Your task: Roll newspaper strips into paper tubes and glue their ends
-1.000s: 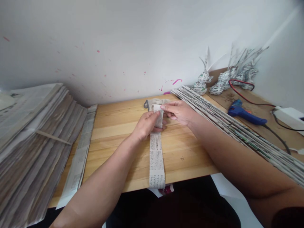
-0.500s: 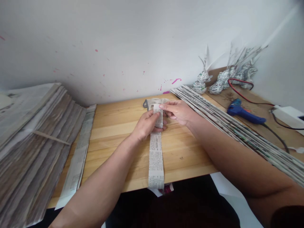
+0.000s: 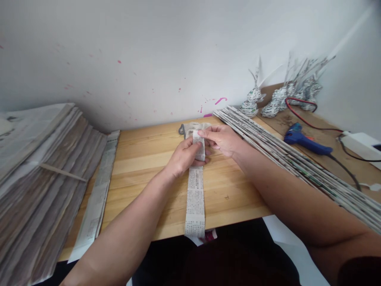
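A long narrow newspaper strip point(image 3: 195, 196) lies lengthwise on the wooden table point(image 3: 143, 155), its near end hanging over the front edge. My left hand point(image 3: 183, 156) pinches the strip's far end from the left, fingers closed on it. My right hand point(image 3: 222, 139) grips the same end from the right, thumb and fingers closed at the top corner. Just behind the hands lies a grey cloth glove point(image 3: 190, 128).
A tall stack of newspapers point(image 3: 38, 174) fills the left side, with a folded paper strip point(image 3: 97, 198) beside it. Several rolled newspaper sticks point(image 3: 297, 159) lie diagonally at right. Behind them are woven paper pieces point(image 3: 279, 99), a blue glue gun point(image 3: 305, 141) with cable and a white box point(image 3: 364, 145).
Almost nothing has moved: both hands stay on the strip's far end, and the view has shifted slightly.
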